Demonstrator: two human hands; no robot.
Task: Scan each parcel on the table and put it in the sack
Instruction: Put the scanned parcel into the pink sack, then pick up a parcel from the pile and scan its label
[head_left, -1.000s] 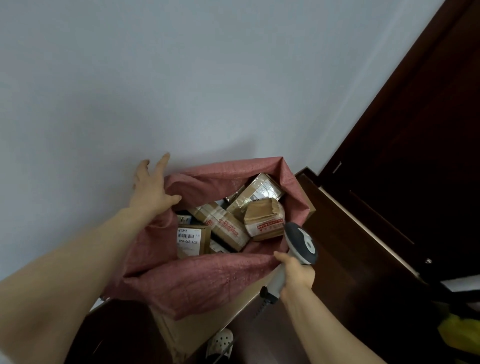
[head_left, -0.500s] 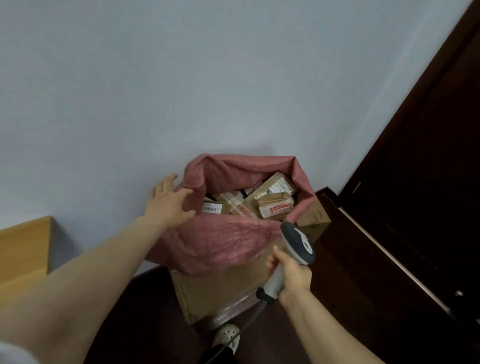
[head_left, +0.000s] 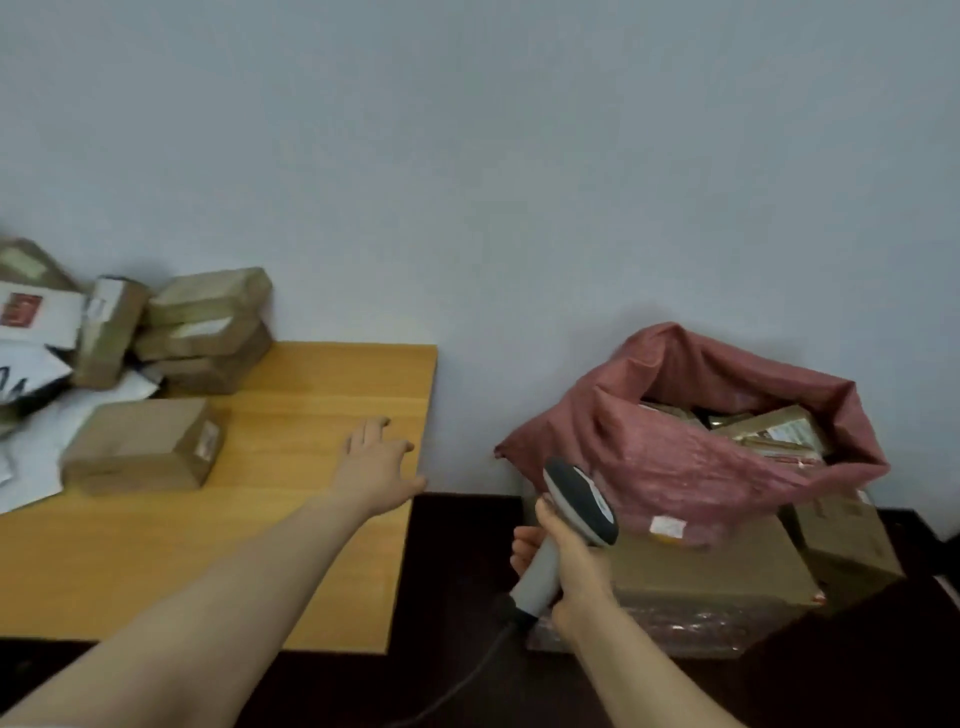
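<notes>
While the right hand (head_left: 566, 566) still grips the scanner (head_left: 579, 501), the left hand (head_left: 376, 462) — spread — has swung from sack (head_left: 675, 457) to table (head_left: 311, 545).

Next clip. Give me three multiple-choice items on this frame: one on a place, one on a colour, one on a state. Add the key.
1. Where is the sack?
A) atop a cardboard box, right of the table
B) on the table among the parcels
C) hung on the wall

2. What colour is the sack?
A) green
B) dull red
C) white

3. What is the left hand doing?
A) gripping a parcel
B) pinching the sack's rim
C) open, holding nothing

Key:
1 A: the sack's cloth drapes over the box top, apart from the table.
2 B: its woven cloth is reddish all over.
3 C: its fingers are spread and empty near the table's right edge, while the right hand grips the scanner.
</notes>
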